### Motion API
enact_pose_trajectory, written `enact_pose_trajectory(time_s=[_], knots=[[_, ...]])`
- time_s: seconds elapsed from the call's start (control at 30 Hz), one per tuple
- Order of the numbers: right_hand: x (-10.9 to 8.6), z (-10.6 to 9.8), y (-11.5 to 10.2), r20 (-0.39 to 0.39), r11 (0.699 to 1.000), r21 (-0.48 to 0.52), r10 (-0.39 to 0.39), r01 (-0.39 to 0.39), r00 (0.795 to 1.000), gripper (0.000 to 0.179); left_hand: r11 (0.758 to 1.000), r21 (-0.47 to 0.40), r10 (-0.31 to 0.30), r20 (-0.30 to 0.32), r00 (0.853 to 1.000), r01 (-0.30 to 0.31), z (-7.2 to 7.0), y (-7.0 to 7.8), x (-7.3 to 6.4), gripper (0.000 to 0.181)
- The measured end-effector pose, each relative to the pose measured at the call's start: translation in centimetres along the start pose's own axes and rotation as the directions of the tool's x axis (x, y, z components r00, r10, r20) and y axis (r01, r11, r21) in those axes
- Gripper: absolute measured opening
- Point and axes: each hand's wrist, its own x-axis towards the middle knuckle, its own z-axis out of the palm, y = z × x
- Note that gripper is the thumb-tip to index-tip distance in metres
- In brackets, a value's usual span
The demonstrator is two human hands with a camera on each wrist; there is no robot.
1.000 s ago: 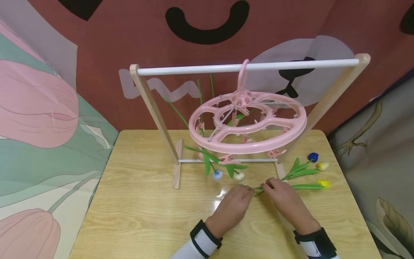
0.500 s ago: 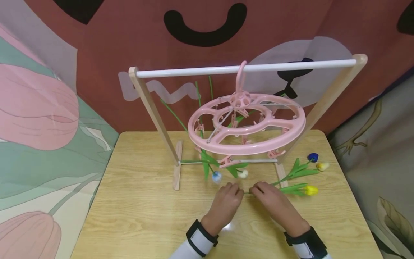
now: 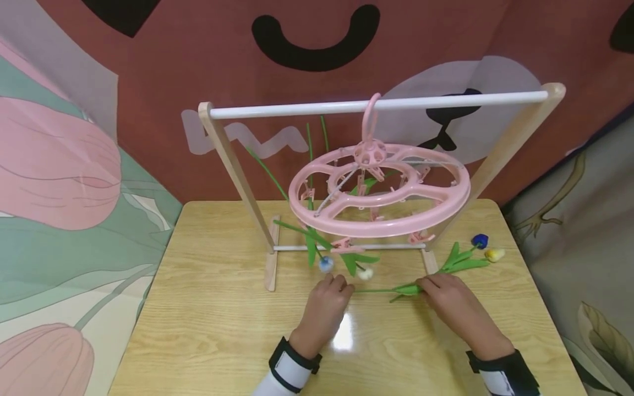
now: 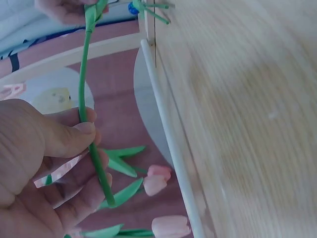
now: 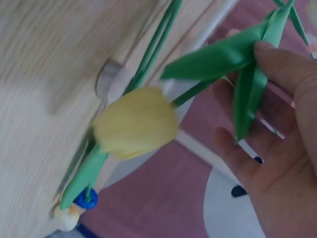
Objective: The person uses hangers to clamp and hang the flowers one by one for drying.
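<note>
My left hand [image 3: 324, 308] pinches the lower stem of a yellow artificial tulip [image 5: 136, 124] between thumb and fingers, as the left wrist view shows. At the other end, my right hand [image 3: 460, 311] holds the same tulip by its green leaves [image 5: 250, 64], thumb in front and fingers behind. The stem [image 3: 376, 290] runs level between both hands, just above the table. In the head view the right hand hides the yellow bloom. Above hangs a pink oval clip hanger [image 3: 381, 226], with a light blue tulip [image 3: 326, 264] and a white tulip [image 3: 365, 273] drooping below it.
A wooden rack with a white top bar [image 3: 297, 110] bears the hanger. Right of it, a dark blue tulip [image 3: 479, 241] and a pale yellow tulip [image 3: 494, 255] lie on the table [image 3: 198, 330]. Pink tulips [image 4: 171, 227] show in the left wrist view.
My hands first moved left with the yellow tulip, then drew apart along it: the left slid further left, the right went back right to the leaves. More stem shows between them.
</note>
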Motion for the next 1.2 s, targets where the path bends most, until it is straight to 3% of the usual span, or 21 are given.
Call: enact_pose_trajectory(time_s=[0.27, 0.4, 0.57, 0.73, 0.8, 0.87, 0.97, 1.03, 1.07, 1.1, 1.2], knots=[[-0.7, -1.3, 1.8, 0.011, 0.998, 0.03, 0.058, -0.058, 0.998, 0.032, 0.998, -0.009, -0.064, -0.047, 0.997, 0.064, -0.8, -0.8, -0.9, 0.025], [-0.9, -1.7, 1.8, 0.077, 0.985, 0.132, 0.104, -0.114, 0.992, 0.023, 0.995, -0.029, -0.095, -0.065, 0.993, 0.093, -1.2, -1.1, -1.3, 0.027], [-1.1, -2.0, 1.4, 0.169, 0.942, 0.261, 0.168, -0.209, 0.971, 0.021, 0.993, -0.056, -0.109, -0.08, 0.991, 0.105, -1.5, -1.4, -1.6, 0.027], [-1.2, -1.9, 1.3, 0.127, 0.937, 0.284, 0.175, -0.205, 0.976, 0.022, 0.991, -0.081, -0.118, -0.095, 0.988, 0.111, -1.9, -1.7, -1.9, 0.025], [-1.3, -1.9, 1.3, 0.089, 0.935, 0.297, 0.174, -0.193, 0.981, 0.022, 0.991, -0.087, -0.111, -0.147, 0.983, 0.099, -2.2, -1.6, -1.9, 0.022], [-1.3, -1.9, 1.1, 0.042, 0.931, 0.317, 0.174, -0.179, 0.984, 0.024, 0.994, -0.087, -0.087, -0.251, 0.964, 0.067, -2.8, -1.1, -1.8, 0.018], [-1.3, -1.9, 0.8, -0.017, 0.92, 0.359, 0.178, -0.16, 0.984, 0.026, 0.99, -0.13, -0.011, -0.425, 0.905, -0.049, -3.8, 0.0, -1.4, 0.013], [-1.2, -1.8, 0.6, -0.04, 0.913, 0.379, 0.181, -0.153, 0.983, 0.028, 0.974, -0.172, 0.046, -0.479, 0.877, -0.145, -4.3, 0.8, -1.2, 0.01], [-1.2, -1.8, 0.4, -0.043, 0.908, 0.388, 0.186, -0.155, 0.982, 0.028, 0.96, -0.209, 0.066, -0.474, 0.878, -0.185, -4.3, 1.1, -1.2, 0.01], [-1.2, -1.8, 0.3, -0.046, 0.905, 0.395, 0.192, -0.159, 0.98, 0.028, 0.942, -0.259, 0.077, -0.449, 0.89, -0.212, -4.1, 1.5, -1.3, 0.011], [-1.0, -1.7, -0.2, -0.05, 0.894, 0.411, 0.218, -0.179, 0.975, 0.029, 0.885, -0.425, 0.056, -0.309, 0.949, -0.191, -2.9, 2.3, -1.4, 0.021]])
